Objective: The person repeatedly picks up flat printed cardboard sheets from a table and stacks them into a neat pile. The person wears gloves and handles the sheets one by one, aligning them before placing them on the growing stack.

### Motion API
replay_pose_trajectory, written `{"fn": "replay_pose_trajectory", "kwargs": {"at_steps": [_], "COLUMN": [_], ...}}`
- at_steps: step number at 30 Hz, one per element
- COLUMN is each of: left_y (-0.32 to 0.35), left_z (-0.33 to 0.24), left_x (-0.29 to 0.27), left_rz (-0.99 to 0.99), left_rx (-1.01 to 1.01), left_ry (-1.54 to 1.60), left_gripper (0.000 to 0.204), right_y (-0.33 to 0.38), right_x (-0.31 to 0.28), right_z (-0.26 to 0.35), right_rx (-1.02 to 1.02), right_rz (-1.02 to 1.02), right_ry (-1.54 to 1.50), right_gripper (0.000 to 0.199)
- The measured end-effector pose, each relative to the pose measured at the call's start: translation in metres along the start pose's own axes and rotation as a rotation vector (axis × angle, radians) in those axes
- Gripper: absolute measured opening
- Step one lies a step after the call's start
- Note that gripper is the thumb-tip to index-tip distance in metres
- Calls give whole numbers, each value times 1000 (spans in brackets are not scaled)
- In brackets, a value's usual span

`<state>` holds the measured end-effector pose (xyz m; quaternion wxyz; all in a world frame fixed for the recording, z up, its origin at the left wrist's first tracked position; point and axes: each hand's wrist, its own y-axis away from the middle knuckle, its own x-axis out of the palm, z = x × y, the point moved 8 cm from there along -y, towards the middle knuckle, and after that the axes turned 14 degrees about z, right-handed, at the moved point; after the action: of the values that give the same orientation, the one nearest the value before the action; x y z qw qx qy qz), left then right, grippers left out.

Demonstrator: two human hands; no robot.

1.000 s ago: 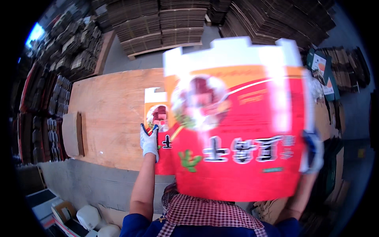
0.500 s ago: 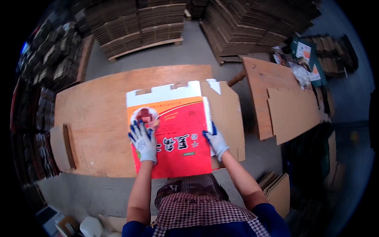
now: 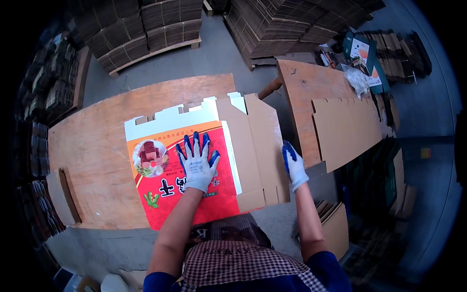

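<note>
A red and orange printed box blank (image 3: pixel 149 187) with white tabs along its far edge lies on a wooden table, a picture of food on its left part. My left hand (image 3: pixel 197 165), in a white glove with blue fingertips, rests on the print with fingers spread. Plain brown cardboard (image 3: pixel 265 146) extends to the right of the print; I cannot tell whether both are one piece. Beside its right edge is my right hand (image 3: pixel 295 168), gloved alike, fingers stretched forward and close together. Whether it touches the edge is unclear.
The wooden tabletop (image 3: pixel 97 146) reaches left, with a folded cardboard piece (image 3: pixel 63 197) at its end. A second wooden board (image 3: pixel 301 107) at the right carries a brown cardboard sheet (image 3: pixel 345 129) and clear plastic (image 3: pixel 356 80). Strapped cardboard stacks (image 3: pixel 146 34) stand on pallets beyond.
My left hand has shifted right across the print. My right hand has left the print's right side for the brown cardboard's outer edge. More brown cardboard shows now, and the view has shifted.
</note>
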<state>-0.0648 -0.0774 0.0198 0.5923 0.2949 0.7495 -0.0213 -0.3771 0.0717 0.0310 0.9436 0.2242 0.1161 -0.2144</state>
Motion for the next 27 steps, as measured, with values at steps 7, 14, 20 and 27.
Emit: {"fn": "replay_pose_trajectory", "kwargs": {"at_steps": [7, 14, 20, 27], "left_y": [-3, -2, -4, -17], "left_z": [-1, -3, -4, -22], "left_x": [4, -2, -2, -14], "left_rz": [3, -28, -28, -112], "left_rx": [4, 24, 19, 206], "left_ry": [8, 50, 46, 123], "left_gripper": [63, 61, 61, 56], "right_y": [-15, -54, -49, -42], "right_x": [101, 163, 170, 178], "right_z": [108, 83, 83, 82], "right_rx": [-509, -475, -503, -371], "right_rz": [200, 216, 201, 186], "right_ry": [529, 1018, 1163, 1273], "right_gripper": [43, 64, 63, 63]}}
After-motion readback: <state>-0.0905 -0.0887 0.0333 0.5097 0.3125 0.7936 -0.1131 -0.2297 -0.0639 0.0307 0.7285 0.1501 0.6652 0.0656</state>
